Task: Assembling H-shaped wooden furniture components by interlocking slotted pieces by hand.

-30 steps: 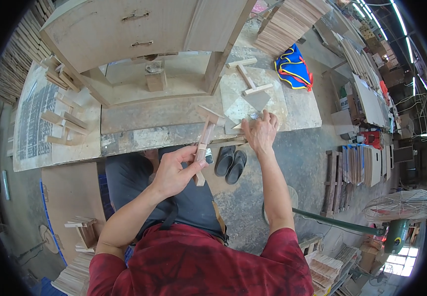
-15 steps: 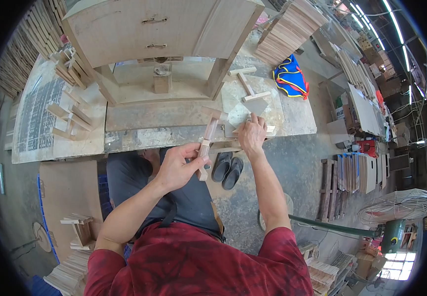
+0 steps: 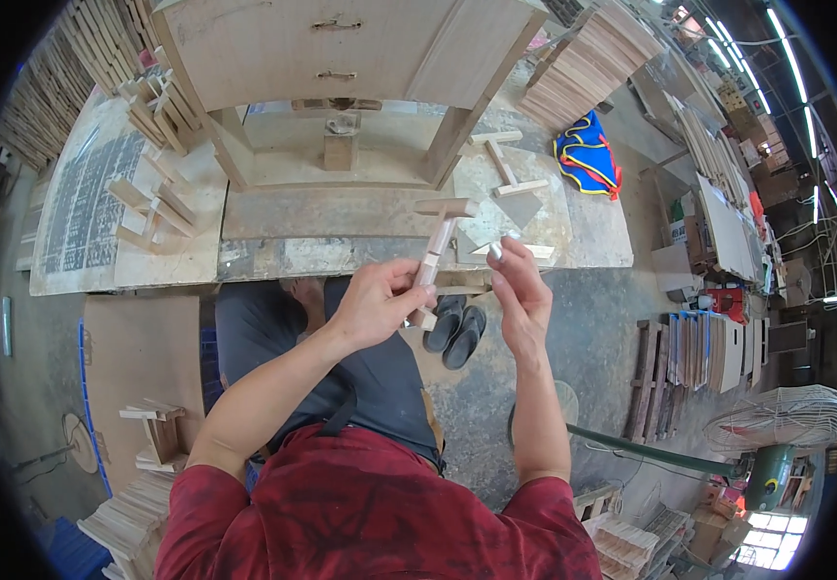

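My left hand (image 3: 380,302) grips an I-shaped wooden frame (image 3: 440,230) by its long middle bar, in front of the workbench edge. One crosspiece points away from me; the other end shows just below my fingers. To its right, my right hand (image 3: 523,295) is raised with thumb and fingers apart, not touching the frame. A small whitish patch covers one of its fingertips; whether it is a wrap or a small piece, I cannot make out. Beyond that hand, a similar wooden frame (image 3: 509,166) lies on the bench beside a grey sheet (image 3: 518,210).
A wooden cabinet (image 3: 341,53) stands on the workbench (image 3: 317,253). More wooden frames (image 3: 154,206) sit at the left, and stacked boards (image 3: 592,63) at the far right near a blue cloth (image 3: 587,157). Slippers (image 3: 464,336) lie on the floor; a fan (image 3: 776,422) stands right.
My right hand has lifted off the bench and turned, its fingers spreading. My left hand has raised the wooden frame slightly and tilted it, so its far crosspiece shows more clearly.
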Demonstrator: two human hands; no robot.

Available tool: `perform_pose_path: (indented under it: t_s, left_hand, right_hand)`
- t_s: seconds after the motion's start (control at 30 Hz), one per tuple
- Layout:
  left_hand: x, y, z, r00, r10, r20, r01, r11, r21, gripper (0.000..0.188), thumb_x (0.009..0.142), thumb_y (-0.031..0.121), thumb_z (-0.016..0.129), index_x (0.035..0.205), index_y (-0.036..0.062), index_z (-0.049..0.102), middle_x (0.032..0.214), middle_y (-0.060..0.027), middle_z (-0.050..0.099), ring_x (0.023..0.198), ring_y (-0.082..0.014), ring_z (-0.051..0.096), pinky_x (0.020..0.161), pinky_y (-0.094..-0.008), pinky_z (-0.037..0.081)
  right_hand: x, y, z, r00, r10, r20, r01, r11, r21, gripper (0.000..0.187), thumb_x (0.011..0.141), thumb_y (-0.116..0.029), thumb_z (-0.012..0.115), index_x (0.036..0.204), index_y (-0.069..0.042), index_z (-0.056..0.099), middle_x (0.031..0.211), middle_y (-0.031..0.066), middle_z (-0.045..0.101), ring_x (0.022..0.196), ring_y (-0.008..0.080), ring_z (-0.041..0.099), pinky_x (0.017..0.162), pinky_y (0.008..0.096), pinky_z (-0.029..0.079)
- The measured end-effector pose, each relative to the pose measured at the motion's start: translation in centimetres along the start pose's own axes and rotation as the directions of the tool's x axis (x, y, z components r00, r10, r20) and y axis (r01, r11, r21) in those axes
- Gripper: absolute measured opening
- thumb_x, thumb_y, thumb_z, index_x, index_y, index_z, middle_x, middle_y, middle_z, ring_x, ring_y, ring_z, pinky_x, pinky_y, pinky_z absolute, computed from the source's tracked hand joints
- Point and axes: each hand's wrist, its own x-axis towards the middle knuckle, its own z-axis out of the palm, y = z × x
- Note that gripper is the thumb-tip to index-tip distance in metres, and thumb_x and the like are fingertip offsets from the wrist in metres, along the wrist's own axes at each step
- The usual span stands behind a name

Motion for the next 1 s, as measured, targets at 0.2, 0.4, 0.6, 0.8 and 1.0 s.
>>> perform_pose_path:
  t_s: [0.2,0.4,0.6,0.8,1.0]
  left_hand:
    - [-1.5,1.4,0.3,0.999,0.009,0.036,-0.009,1.0,0.01,0.027,0.095,0.016,0.067,0.112,-0.0055,0.068,0.081,-0.0092,0.076,0.069,-0.0094,0.067,0.064,-0.0265,0.053]
    - [-3.1,3.0,-0.7,0.995,-0.047,0.094,0.038,0.995,0.089,0.024,0.099,0.012,0.063,0.115,-0.0052,0.066,0.087,-0.0068,0.075,0.071,-0.0074,0.062,0.064,-0.0243,0.049]
    - [-3.7,3.3,-0.8,0.996,-0.047,0.077,0.039,0.994,0.102,0.023,0.098,0.012,0.063,0.114,-0.0051,0.067,0.086,-0.0056,0.074,0.072,-0.0076,0.064,0.065,-0.0246,0.052]
    - [-4.1,2.8,-0.7,0.993,-0.054,0.102,0.04,0.989,0.14,0.024,0.098,0.01,0.063,0.116,-0.0045,0.067,0.085,-0.0051,0.073,0.073,-0.0083,0.066,0.065,-0.0254,0.054]
    - [-3.8,2.8,-1.1,0.993,-0.038,0.115,0.018,0.984,0.176,0.024,0.099,0.01,0.062,0.117,-0.0045,0.067,0.085,-0.0055,0.074,0.073,-0.008,0.066,0.065,-0.0258,0.053]
  right_hand:
    - [0.4,-4.8,2.5,0.873,-0.413,0.259,0.486,0.694,-0.532,0.04,0.081,0.005,0.067,0.118,-0.008,0.073,0.119,0.0169,0.058,0.082,0.0259,0.063,0.069,0.0367,0.054]
    - [2.2,-6.2,2.6,0.598,-0.532,0.6,0.78,0.215,-0.587,0.049,0.07,-0.011,0.067,0.118,-0.014,0.074,0.116,0.0119,0.057,0.086,0.0237,0.061,0.072,0.0363,0.053]
    - [2.4,-6.4,3.1,0.527,-0.477,0.703,0.841,0.174,-0.512,0.047,0.071,-0.012,0.068,0.118,-0.012,0.073,0.116,0.0096,0.057,0.083,0.0229,0.059,0.072,0.0354,0.052]
    - [1.3,-6.2,3.1,0.708,-0.345,0.617,0.681,0.567,-0.464,0.042,0.069,0.001,0.068,0.108,-0.01,0.076,0.121,0.0106,0.058,0.089,0.0241,0.062,0.074,0.0372,0.056]
    - [1.2,-6.6,2.1,0.837,-0.314,0.447,0.466,0.839,-0.282,0.039,0.068,0.01,0.068,0.1,-0.009,0.078,0.12,0.0152,0.059,0.085,0.0228,0.064,0.076,0.0351,0.056]
